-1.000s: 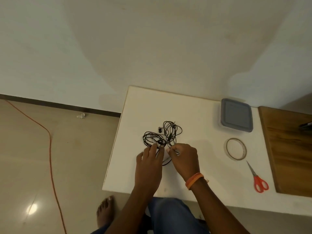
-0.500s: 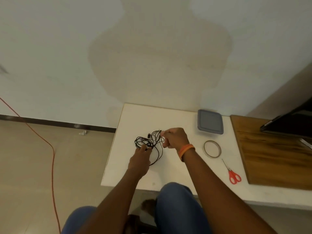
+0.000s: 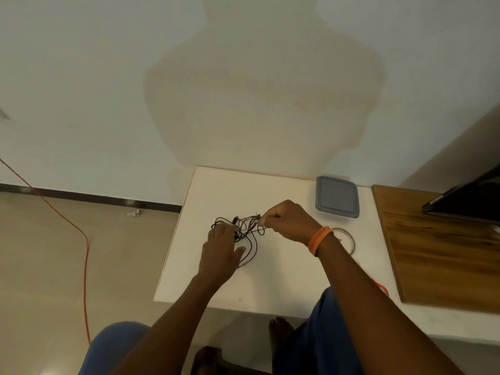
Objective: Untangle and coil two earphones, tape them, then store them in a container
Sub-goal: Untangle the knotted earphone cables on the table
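Observation:
A tangle of black earphone cords (image 3: 244, 228) lies on the white table (image 3: 270, 280). My left hand (image 3: 220, 251) rests on the left part of the tangle, fingers bent onto the cords. My right hand (image 3: 288, 220), with an orange wristband, pinches a cord end at the tangle's upper right and holds it slightly off the table. A grey lidded container (image 3: 336, 196) stands at the back of the table. A ring of tape (image 3: 347, 240) lies behind my right wrist, partly hidden. The red scissors (image 3: 382, 288) are mostly hidden by my right forearm.
A wooden board (image 3: 443, 250) covers the table's right side, with a dark flat device (image 3: 470, 198) on its far end. An orange cable (image 3: 81, 239) runs across the floor to the left. My knees and a foot show under the table's front edge.
My head has risen and pulled back, so the table looks smaller. My right hand has moved up and right, lifting a cord end out of the tangle. My left hand stays on the cords.

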`<action>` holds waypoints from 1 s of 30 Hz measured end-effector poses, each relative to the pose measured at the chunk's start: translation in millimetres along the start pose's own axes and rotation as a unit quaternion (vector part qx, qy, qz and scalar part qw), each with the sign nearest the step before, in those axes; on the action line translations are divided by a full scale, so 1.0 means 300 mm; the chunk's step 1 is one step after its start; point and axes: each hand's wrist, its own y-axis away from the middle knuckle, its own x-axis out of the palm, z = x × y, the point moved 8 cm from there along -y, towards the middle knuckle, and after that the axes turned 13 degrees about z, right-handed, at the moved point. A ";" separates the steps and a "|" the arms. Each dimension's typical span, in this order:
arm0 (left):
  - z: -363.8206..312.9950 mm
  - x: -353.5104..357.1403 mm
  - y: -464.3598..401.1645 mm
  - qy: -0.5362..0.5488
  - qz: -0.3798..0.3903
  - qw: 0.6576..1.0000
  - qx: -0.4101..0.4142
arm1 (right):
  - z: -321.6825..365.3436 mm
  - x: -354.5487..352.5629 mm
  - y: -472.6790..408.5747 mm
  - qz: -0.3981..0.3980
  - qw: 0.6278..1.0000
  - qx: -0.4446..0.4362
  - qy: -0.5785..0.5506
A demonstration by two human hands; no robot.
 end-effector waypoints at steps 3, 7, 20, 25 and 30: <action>-0.136 -0.094 0.003 0.136 -0.050 0.984 0.100 | 0.013 -0.006 0.016 0.018 0.999 -0.043 -0.014; -0.181 -0.144 0.014 0.217 -0.057 0.970 0.089 | 0.012 -0.037 0.036 0.015 0.997 -0.039 -0.064; -0.009 -0.113 0.013 0.280 -0.044 0.958 0.045 | -0.013 -0.142 -0.068 -0.052 0.997 -0.020 0.060; -0.022 -0.132 -0.034 0.289 -0.033 0.954 0.076 | -0.015 0.005 -0.161 0.127 0.983 0.034 0.132; -0.036 -0.131 -0.080 0.309 -0.029 0.946 0.091 | 0.027 0.043 -0.176 0.153 0.983 -0.038 0.094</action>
